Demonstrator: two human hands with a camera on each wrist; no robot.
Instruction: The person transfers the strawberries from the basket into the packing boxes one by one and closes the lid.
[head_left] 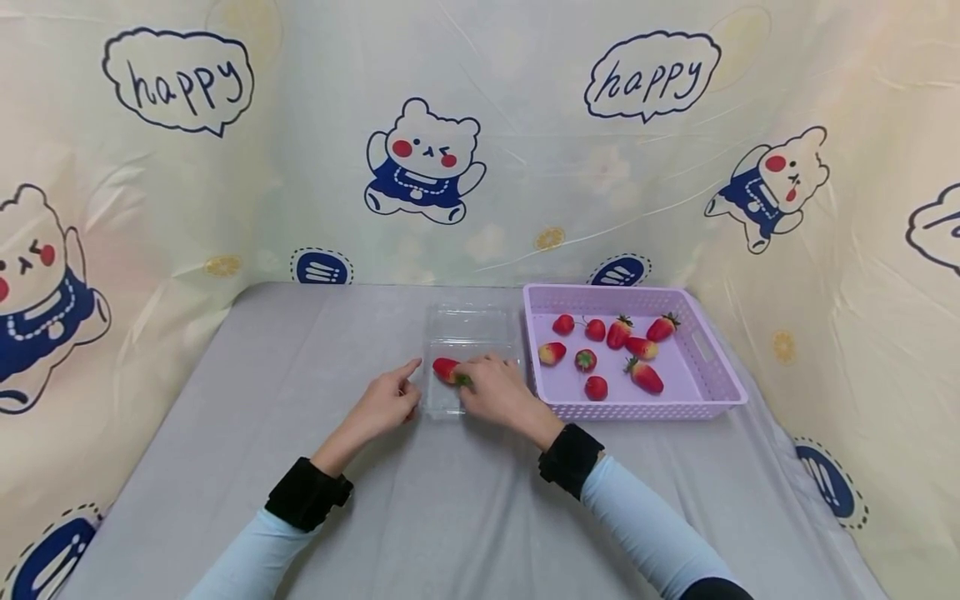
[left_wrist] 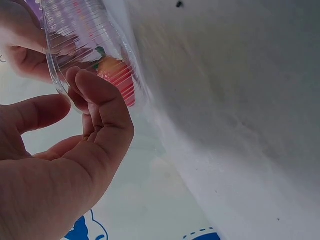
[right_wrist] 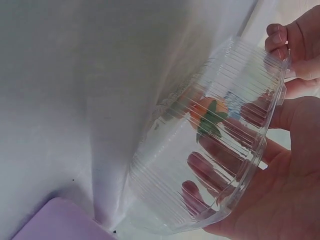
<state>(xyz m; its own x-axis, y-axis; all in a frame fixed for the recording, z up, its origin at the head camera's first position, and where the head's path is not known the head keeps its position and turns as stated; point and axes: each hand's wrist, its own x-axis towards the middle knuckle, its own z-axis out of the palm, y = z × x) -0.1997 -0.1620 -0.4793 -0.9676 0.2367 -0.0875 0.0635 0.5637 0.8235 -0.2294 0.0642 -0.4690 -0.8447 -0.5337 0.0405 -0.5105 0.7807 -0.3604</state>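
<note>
A clear plastic box (head_left: pixel 442 406) lies on the table with its lid (head_left: pixel 472 321) folded back. Inside it rests a red strawberry (head_left: pixel 445 370), pale towards its green leaves. My right hand (head_left: pixel 498 390) reaches into the box and holds the strawberry by its leafy end; the fingertips are partly hidden from above. Through the plastic, the right wrist view shows the leaves (right_wrist: pixel 211 121) between thumb and fingers. At the box's left edge is my left hand (head_left: pixel 386 402), index finger stretched forward, other fingers loosely bent. In the left wrist view its fingertips (left_wrist: pixel 92 85) are close to the rim.
Right of the box stands a purple basket (head_left: pixel 708 358) with low perforated walls. Several strawberries (head_left: pixel 647 377) lie scattered in it, along with smaller round red fruits (head_left: pixel 596 387). A grey cloth (head_left: pixel 337 333) covers the table, and a printed curtain (head_left: pixel 525 167) surrounds it.
</note>
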